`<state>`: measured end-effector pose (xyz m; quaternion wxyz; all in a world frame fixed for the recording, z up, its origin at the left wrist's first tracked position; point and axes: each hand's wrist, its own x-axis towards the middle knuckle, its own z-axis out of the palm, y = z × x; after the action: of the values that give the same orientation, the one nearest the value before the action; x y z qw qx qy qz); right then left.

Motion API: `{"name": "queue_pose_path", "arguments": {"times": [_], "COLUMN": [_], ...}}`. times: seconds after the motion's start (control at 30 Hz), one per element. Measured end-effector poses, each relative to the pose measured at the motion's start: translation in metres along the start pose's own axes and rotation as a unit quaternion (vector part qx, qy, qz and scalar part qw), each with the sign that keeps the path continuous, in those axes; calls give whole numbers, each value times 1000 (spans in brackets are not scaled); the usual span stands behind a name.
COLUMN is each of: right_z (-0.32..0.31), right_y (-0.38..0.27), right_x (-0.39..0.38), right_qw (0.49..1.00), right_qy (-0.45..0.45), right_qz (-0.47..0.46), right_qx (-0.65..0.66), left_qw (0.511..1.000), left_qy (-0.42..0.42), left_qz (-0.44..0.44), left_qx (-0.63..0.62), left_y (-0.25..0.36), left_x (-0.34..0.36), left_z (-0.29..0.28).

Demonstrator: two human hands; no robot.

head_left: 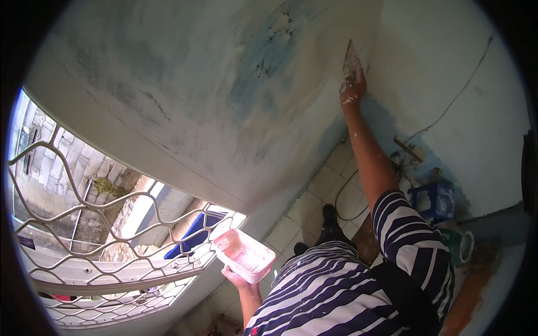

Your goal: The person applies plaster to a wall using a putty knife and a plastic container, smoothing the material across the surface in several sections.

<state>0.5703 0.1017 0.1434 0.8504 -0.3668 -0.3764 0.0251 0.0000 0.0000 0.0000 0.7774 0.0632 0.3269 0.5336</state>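
My right hand (352, 91), flecked with white paste, is raised by the mottled wall (269, 84), closed on a putty knife (351, 56) whose blade is smeared with white. Whether the blade touches the wall I cannot tell. Low at the centre, my left hand (238, 278) grips a pink plastic tub (244, 255) coated inside with white material. The tub hides part of that hand.
A white window grille (84, 204) fills the left, a blue object (188, 241) beyond it. Below me are floor tiles (328, 176), my feet (329, 215) and a cable (344, 218). At right stand a blue plastic stool (431, 201) and a bucket (465, 246).
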Motion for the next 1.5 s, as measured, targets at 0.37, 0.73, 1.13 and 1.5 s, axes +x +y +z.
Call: {"name": "queue_pose_path", "arguments": {"times": [0.37,0.73,1.13,1.5], "right_z": [184,16,133,-7], "right_y": [-47,-22,-41,44], "right_x": [-299,-71,-335,-98], "right_qw": [927,953,927,917], "right_qy": [-248,71,-316,106], "right_qz": [-158,100,-77,89], "right_qx": [-233,-277,-184,-374], "left_qw": [998,998,998,995], "left_qy": [-9,23,10,64], "left_qz": [-15,-13,-3,9], "left_qx": [59,64,66,70], "left_y": [-16,-24,-11,-14], "left_x": [1,2,-3,-8], "left_z": [16,12,10,6]}}
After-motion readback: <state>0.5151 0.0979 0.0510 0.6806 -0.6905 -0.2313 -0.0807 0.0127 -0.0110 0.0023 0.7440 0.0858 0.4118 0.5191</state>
